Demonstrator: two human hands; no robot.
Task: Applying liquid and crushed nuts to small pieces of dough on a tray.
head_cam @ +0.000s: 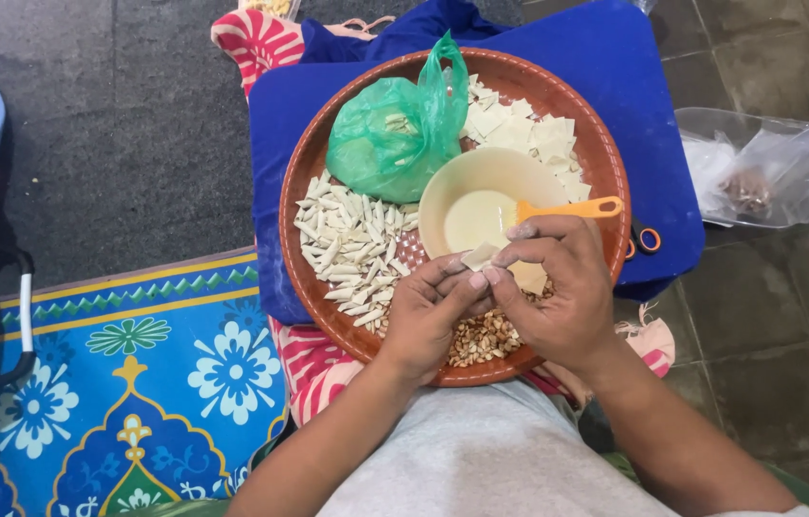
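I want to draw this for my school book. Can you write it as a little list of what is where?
Tray: round brown tray on a blue cloth
Hands: left hand and right hand pinch a small pale square wrapper
Bowl: cream bowl with pale liquid, orange-handled brush
Left side of tray: folded white pieces
Top: green bag, stacked squares
Near hands: chopped nuts

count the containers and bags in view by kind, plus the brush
round brown tray: 1
cream bowl: 1
green plastic bag: 1
clear plastic bag: 1
orange-handled brush: 1
total: 5
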